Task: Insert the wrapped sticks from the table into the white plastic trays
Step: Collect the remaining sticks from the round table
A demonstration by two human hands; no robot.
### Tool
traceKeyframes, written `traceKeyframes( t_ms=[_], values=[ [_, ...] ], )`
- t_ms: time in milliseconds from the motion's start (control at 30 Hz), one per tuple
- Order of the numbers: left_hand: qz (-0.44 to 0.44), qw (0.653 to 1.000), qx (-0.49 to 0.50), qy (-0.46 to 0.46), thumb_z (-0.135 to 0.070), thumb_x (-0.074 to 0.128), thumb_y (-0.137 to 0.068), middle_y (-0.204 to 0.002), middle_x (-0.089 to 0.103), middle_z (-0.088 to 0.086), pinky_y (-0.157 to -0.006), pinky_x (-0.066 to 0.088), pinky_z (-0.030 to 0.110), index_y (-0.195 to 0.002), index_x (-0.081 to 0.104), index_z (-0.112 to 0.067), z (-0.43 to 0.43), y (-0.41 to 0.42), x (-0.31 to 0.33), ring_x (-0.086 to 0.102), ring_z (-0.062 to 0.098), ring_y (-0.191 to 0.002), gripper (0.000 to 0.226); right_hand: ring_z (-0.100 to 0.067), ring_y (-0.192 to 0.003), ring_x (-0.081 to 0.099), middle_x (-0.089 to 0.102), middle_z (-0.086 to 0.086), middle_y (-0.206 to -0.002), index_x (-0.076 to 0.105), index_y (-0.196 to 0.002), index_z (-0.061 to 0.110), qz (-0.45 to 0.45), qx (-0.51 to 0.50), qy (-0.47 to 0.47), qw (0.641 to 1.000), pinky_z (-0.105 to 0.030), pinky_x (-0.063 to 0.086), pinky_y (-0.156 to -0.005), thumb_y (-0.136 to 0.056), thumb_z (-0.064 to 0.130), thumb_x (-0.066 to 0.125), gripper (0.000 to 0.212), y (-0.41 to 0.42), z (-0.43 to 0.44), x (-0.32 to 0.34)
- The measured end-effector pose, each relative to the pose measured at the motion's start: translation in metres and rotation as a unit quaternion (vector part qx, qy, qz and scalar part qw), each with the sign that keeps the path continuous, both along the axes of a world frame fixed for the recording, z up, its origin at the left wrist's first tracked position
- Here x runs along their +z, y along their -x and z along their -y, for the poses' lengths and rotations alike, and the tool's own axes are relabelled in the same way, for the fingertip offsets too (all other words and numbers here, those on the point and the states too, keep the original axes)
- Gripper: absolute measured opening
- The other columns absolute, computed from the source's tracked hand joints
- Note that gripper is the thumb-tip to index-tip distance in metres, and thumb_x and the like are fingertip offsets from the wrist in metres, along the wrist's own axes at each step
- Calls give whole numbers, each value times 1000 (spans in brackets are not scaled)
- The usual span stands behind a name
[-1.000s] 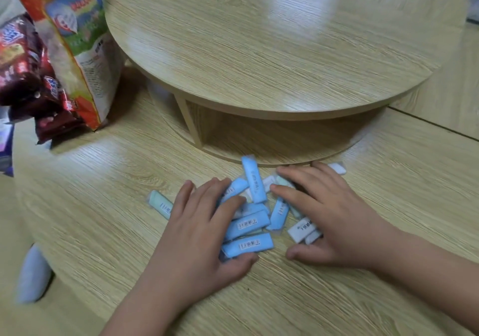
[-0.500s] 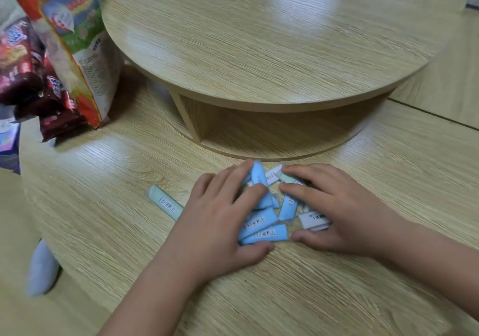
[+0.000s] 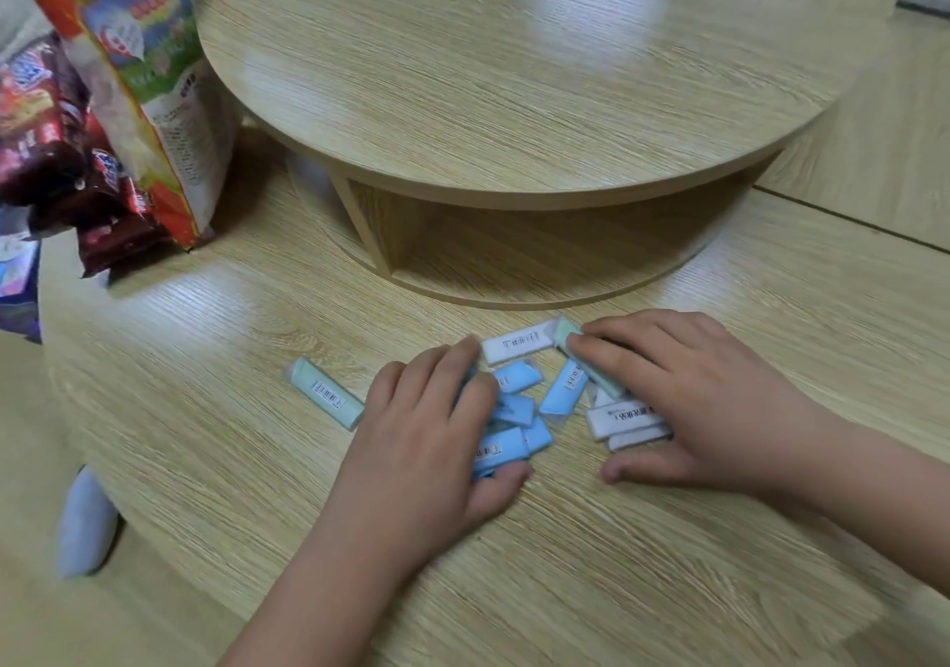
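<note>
Several wrapped sticks lie in a loose pile on the wooden table. Blue ones sit between my hands. My left hand lies flat over the left side of the pile, its thumb against a blue stick. My right hand rests with spread fingers over a mint stick and two white sticks. Another white stick lies at the far edge between my fingertips. One mint stick lies apart, left of my left hand. No white tray is in view.
A raised round wooden shelf stands just behind the pile, with an open gap beneath it. Snack bags lean at the far left by the table's edge. A grey rounded object shows below the table's left edge.
Both hands have pushed the sticks closer together. My left hand has slid right and forward over the blue ones. A white stick now shows at the far side.
</note>
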State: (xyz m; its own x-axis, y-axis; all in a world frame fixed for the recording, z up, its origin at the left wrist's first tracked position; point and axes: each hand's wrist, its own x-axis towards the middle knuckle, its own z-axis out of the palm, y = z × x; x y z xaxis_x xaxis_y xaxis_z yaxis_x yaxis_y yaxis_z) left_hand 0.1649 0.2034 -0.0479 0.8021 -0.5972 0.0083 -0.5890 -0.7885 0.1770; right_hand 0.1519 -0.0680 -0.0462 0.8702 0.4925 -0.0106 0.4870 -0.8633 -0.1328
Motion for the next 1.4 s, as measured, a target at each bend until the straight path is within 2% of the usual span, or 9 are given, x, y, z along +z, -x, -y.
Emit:
traceKeyframes(
  t_ms=[167,267,433,533,700,967,1100,1167,1400],
  values=[
    [4,998,49,39,-60,59,-76,-126,57,10,-104,37,58,-114,59,-9,2,7,-5,50,35,-125,64,-22,-112,52,55,-1,-128,47,-143,18,7,-15,-5,1000,-41,46,-88,-77,82,48,92,1,1,2],
    [10,999,45,23,-61,55,-79,-121,55,10,-97,41,52,-128,57,-7,3,6,-4,52,34,-117,73,-27,-106,57,59,-4,-124,54,-137,15,38,3,10,999,-42,50,-83,-83,76,45,82,1,3,2],
    [17,998,55,-5,-58,50,-82,-117,61,11,-94,47,51,-130,61,-4,4,6,0,56,35,-114,73,-34,-96,65,67,-12,-116,65,-124,6,119,8,2,993,-45,56,-78,-96,53,47,58,6,7,-8],
    [27,997,68,-7,-41,60,-81,-105,63,13,-86,51,51,-127,62,0,8,5,4,62,37,-103,61,-33,-89,64,68,-12,-109,67,-118,3,144,1,-9,989,-45,55,-73,-99,40,51,44,5,8,-11],
    [5,995,96,-23,-22,85,-62,-98,64,14,-80,51,49,-129,61,1,15,2,11,63,37,-89,74,-30,-87,60,64,-7,-108,64,-122,8,105,-14,19,994,-42,54,-68,-93,57,42,61,-2,5,-6],
    [-40,993,109,-10,-26,71,-79,-115,55,5,-102,31,41,-141,49,-14,19,-2,10,53,30,-105,67,-24,-68,63,64,2,-79,70,-105,18,82,-76,-48,993,-32,47,-48,-82,57,59,47,6,1,3],
    [3,994,105,3,-16,77,-65,-97,59,14,-83,47,49,-115,64,-2,23,-4,10,59,37,-81,54,-24,-67,64,67,3,-81,71,-103,17,83,-131,-74,985,-30,44,-51,-76,47,72,40,7,1,2],
    [32,994,98,30,-16,67,-67,-91,59,16,-73,50,48,-105,65,0,22,-3,10,58,37,-72,41,-25,-67,64,67,3,-83,70,-103,17,84,-158,-85,980,-27,40,-53,-74,41,76,38,9,3,2],
    [55,994,81,48,-15,68,-68,-94,62,12,-80,48,45,-100,64,-2,19,-5,11,61,33,-80,35,-16,-72,61,64,11,-87,65,-101,30,49,-147,-119,981,-25,37,-56,-73,55,66,37,3,-25,14]
  ],
)
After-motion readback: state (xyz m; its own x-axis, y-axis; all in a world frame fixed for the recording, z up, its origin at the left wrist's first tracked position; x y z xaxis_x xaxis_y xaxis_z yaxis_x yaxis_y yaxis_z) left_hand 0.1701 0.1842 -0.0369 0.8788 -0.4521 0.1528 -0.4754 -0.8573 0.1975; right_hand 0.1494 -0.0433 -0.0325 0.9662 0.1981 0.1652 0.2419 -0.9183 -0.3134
